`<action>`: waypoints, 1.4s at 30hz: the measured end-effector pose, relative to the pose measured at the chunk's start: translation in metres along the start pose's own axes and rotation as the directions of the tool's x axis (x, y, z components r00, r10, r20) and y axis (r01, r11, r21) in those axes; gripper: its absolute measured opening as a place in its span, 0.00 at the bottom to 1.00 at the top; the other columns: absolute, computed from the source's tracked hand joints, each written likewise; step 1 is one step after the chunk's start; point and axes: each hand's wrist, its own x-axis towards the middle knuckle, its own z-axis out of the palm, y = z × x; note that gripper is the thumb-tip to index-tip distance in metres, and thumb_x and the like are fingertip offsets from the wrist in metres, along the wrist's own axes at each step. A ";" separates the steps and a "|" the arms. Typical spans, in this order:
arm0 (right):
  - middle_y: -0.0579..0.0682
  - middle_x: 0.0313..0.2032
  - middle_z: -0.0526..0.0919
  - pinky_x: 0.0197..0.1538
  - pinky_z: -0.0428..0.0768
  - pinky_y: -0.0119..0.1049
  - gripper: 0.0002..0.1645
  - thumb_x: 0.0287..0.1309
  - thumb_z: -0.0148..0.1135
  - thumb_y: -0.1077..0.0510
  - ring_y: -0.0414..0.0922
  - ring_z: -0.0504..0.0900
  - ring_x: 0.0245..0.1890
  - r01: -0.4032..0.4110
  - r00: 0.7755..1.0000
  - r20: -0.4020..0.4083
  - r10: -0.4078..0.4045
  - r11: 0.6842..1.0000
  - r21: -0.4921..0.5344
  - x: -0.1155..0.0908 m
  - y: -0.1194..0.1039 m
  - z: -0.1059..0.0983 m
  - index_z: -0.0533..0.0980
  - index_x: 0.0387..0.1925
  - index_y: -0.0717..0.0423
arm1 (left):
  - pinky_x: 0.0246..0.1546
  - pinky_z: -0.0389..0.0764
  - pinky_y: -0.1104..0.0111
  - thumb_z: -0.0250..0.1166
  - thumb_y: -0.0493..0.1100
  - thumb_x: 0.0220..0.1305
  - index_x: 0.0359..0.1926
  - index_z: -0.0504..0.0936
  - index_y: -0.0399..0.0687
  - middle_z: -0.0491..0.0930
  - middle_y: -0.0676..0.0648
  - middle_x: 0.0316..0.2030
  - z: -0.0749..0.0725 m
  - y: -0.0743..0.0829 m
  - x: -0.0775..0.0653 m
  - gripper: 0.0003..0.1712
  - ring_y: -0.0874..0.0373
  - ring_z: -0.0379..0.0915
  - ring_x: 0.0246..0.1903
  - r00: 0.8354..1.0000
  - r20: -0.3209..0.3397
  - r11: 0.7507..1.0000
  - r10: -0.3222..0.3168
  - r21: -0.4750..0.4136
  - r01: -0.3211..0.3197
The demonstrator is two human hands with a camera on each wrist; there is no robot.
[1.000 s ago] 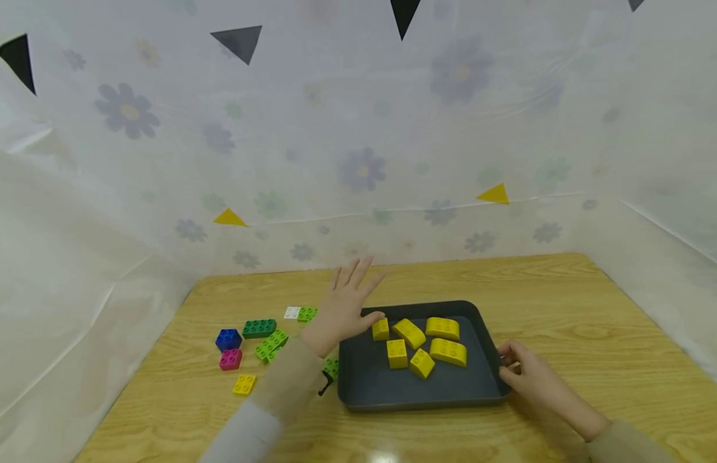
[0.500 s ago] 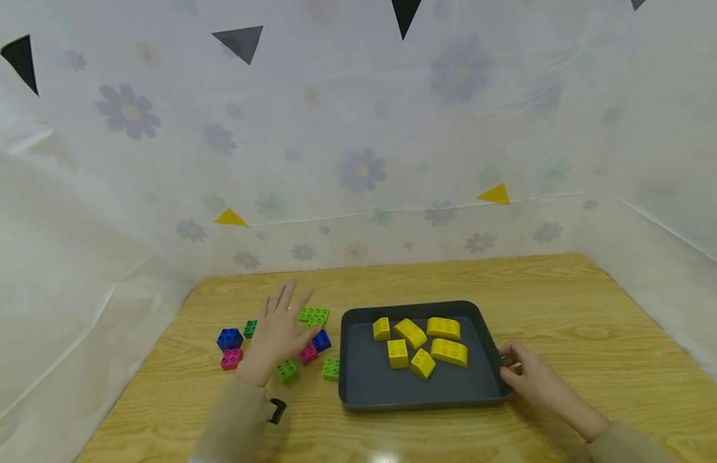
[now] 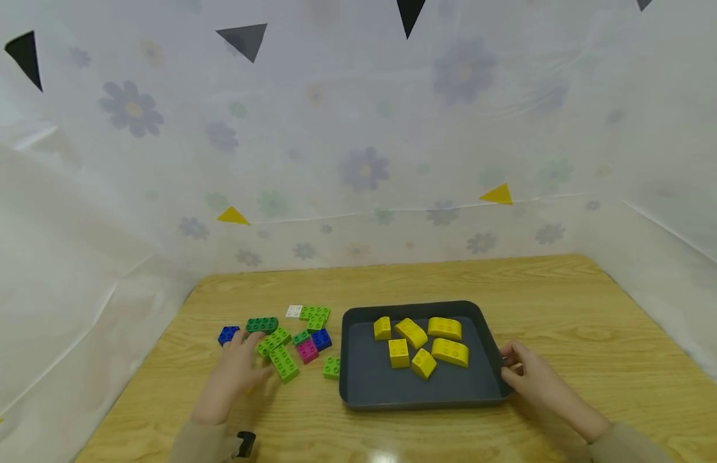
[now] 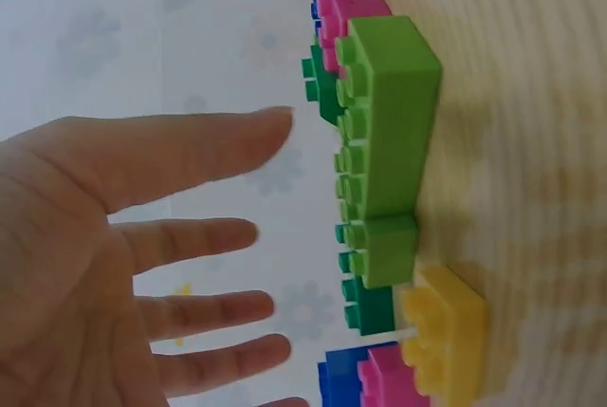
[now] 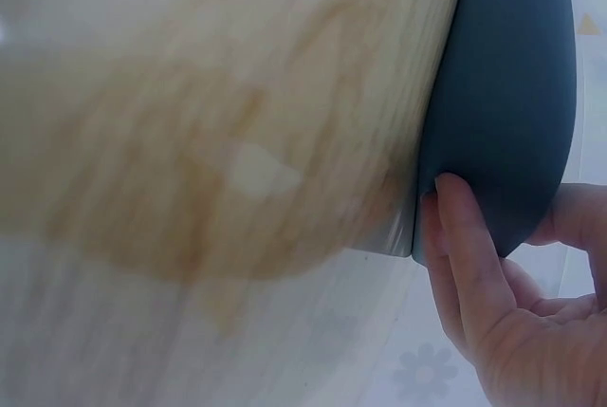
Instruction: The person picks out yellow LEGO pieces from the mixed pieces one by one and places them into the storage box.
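Observation:
My left hand point(image 3: 233, 373) hovers over the left of a loose group of toy building bricks, holding nothing. In the left wrist view its fingers are extended and apart, facing a long lime-green brick point(image 4: 403, 113) and a yellow brick point(image 4: 450, 336). From the head, the hand largely covers that yellow brick and hides a pink brick point(image 4: 394, 379). A blue brick point(image 3: 227, 334) shows just past its fingertips. My right hand point(image 3: 528, 376) grips the right side of a dark grey tray point(image 3: 364, 386), fingers at its wall. Several yellow bricks point(image 3: 399, 354) lie inside the tray.
Between the left hand and the tray lie a pink brick point(image 3: 307, 351), a blue brick point(image 3: 321, 339) and a lime brick point(image 3: 332, 368). Farther back are a dark green brick point(image 3: 262, 325) and a white brick point(image 3: 294, 311). A patterned curtain point(image 3: 358, 238) borders the wooden table point(image 3: 566, 302).
My left hand has moved away from above the tray, leftward and down toward the bricks, uncovering those near the tray. The right hand and the tray have stayed in place.

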 end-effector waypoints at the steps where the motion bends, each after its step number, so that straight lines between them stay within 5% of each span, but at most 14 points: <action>1: 0.59 0.36 0.77 0.33 0.78 0.36 0.14 0.51 0.55 0.71 0.50 0.77 0.35 0.003 1.000 0.004 -0.003 1.000 0.000 0.000 0.000 0.000 0.67 0.41 0.71 | 0.42 0.72 0.43 0.71 0.41 0.47 0.56 0.68 0.32 0.63 0.27 0.52 0.001 -0.002 -0.001 0.36 0.29 0.62 0.49 1.000 0.024 1.000 -0.008 -0.004 0.008; 5: 0.59 0.36 0.77 0.33 0.78 0.35 0.14 0.51 0.56 0.70 0.49 0.78 0.35 0.001 1.000 0.003 -0.001 1.000 -0.009 0.000 -0.001 0.000 0.68 0.41 0.71 | 0.47 0.69 0.41 0.71 0.39 0.46 0.54 0.70 0.31 0.61 0.22 0.54 0.007 -0.009 -0.006 0.33 0.26 0.59 0.52 0.986 0.144 0.995 -0.084 -0.049 0.091; 8: 0.59 0.36 0.77 0.33 0.78 0.35 0.14 0.51 0.57 0.70 0.49 0.78 0.34 0.006 1.000 -0.003 -0.006 1.000 -0.016 0.000 -0.001 0.000 0.68 0.41 0.70 | 0.44 0.72 0.45 0.70 0.35 0.45 0.48 0.73 0.34 0.64 0.24 0.51 0.014 -0.014 -0.009 0.27 0.31 0.66 0.48 0.977 0.178 0.987 -0.120 -0.089 0.137; 13: 0.59 0.36 0.77 0.33 0.78 0.35 0.14 0.51 0.56 0.71 0.50 0.78 0.35 0.008 1.000 0.002 -0.008 1.000 -0.013 0.000 -0.001 0.000 0.67 0.41 0.71 | 0.41 0.74 0.47 0.68 0.33 0.46 0.39 0.75 0.38 0.68 0.27 0.47 0.020 -0.020 -0.009 0.17 0.35 0.70 0.44 0.983 0.143 0.989 -0.114 -0.081 0.126; 26: 0.59 0.36 0.77 0.34 0.78 0.36 0.14 0.52 0.56 0.71 0.50 0.77 0.35 -0.003 1.000 -0.001 0.003 1.000 -0.017 0.000 -0.002 -0.001 0.67 0.41 0.71 | 0.34 0.75 0.58 0.67 0.28 0.45 0.33 0.75 0.35 0.72 0.42 0.31 0.020 -0.021 -0.007 0.12 0.52 0.68 0.32 0.987 0.120 0.991 -0.106 -0.071 0.115; 33: 0.59 0.36 0.77 0.34 0.78 0.36 0.14 0.52 0.57 0.71 0.50 0.78 0.35 0.000 1.000 -0.003 0.000 1.000 -0.017 -0.001 -0.003 -0.001 0.67 0.41 0.71 | 0.28 0.72 0.64 0.66 0.26 0.44 0.32 0.75 0.34 0.73 0.44 0.29 0.018 -0.019 -0.005 0.11 0.55 0.66 0.29 0.983 0.138 0.987 -0.119 -0.092 0.132; 42: 0.59 0.36 0.77 0.33 0.78 0.36 0.14 0.51 0.56 0.70 0.49 0.78 0.34 -0.014 1.000 0.002 0.014 1.000 -0.009 -0.001 -0.003 -0.001 0.67 0.41 0.71 | 0.34 0.77 0.59 0.65 0.24 0.44 0.31 0.78 0.33 0.76 0.43 0.30 0.012 -0.014 0.002 0.10 0.52 0.72 0.33 0.979 0.157 0.987 -0.127 -0.078 0.141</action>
